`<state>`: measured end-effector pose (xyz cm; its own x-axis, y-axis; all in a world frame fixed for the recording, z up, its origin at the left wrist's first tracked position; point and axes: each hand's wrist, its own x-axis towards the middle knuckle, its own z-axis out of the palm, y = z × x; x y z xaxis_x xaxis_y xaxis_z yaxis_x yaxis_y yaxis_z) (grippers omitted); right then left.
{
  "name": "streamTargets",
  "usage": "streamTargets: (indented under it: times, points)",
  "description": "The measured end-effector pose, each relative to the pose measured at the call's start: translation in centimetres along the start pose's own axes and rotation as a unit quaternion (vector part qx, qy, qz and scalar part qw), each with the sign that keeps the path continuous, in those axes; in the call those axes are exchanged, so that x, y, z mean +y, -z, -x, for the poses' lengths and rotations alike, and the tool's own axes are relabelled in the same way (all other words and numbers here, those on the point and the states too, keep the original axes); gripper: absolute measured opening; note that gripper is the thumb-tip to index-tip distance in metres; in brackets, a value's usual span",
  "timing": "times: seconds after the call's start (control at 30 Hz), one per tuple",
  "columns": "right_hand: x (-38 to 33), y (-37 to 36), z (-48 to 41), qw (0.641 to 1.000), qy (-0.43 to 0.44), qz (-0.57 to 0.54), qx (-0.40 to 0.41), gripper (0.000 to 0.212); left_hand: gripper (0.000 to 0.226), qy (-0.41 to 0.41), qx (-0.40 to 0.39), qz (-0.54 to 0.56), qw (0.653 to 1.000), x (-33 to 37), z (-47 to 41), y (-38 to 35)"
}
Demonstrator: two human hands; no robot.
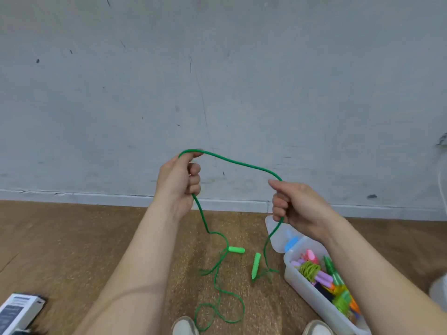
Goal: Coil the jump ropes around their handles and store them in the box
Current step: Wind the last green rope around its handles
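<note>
Holding the green jump rope (242, 163) up at mid-length, both hands raised in front of the wall (217, 68). My left hand (180, 182) had its fingers curled round the cord, which passed over the top of the fist and dropped out below it. My right hand (297, 206) was closed round the cord too, lower and to the right. A slack arch of rope ran between the two hands.

Both tails fell to the wooden floor (96, 238):
- The left tail ran down to loose loops lying near my shoes (185, 326).
- The farther handle (236, 249) lay flat on the floor, under the gap between my hands.
- The nearer handle (256, 262) lay just right of it, pointing toward me, with a small tangle of cord beside it.
- Neither handle was in hand.

The box (290, 272) sat on the floor near right, open. What looked like its lid (274, 235) lay at the far end. Bundled ropes (310, 270) in several colours were packed inside.

Judgement: this was the start of the step for this rope. I had found its middle, with no winding begun and nothing stored from it. The next move called for bringing both handles together in one hand. That meant reeling the tails up or reaching down for them. The floor loops needed shaking out first, or they could knot as the cord came up. After that I would wrap the cord snugly round the paired handles and carry the bundle right to the box.
</note>
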<state>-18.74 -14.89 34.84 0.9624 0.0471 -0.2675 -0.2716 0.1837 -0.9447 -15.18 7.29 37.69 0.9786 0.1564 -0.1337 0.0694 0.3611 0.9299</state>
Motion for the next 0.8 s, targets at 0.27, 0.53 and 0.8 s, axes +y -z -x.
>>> streamTargets:
  times: [0.27,0.53,0.8]
  points:
    - [-0.1,-2.7,0.2,0.958,0.040,0.228,-0.170,0.038,0.023,0.000,-0.144,0.000,0.990,0.7,1.5,-1.0]
    - [3.4,-4.5,0.0,0.846,0.004,0.460,-0.271,0.025,0.048,-0.114,-0.031,0.028,0.993,2.3,0.1,0.2]
    - [-0.6,-2.5,-0.6,0.989,0.028,-0.057,-0.132,0.029,0.065,-0.028,-0.063,-0.212,0.975,-0.8,0.0,1.3]
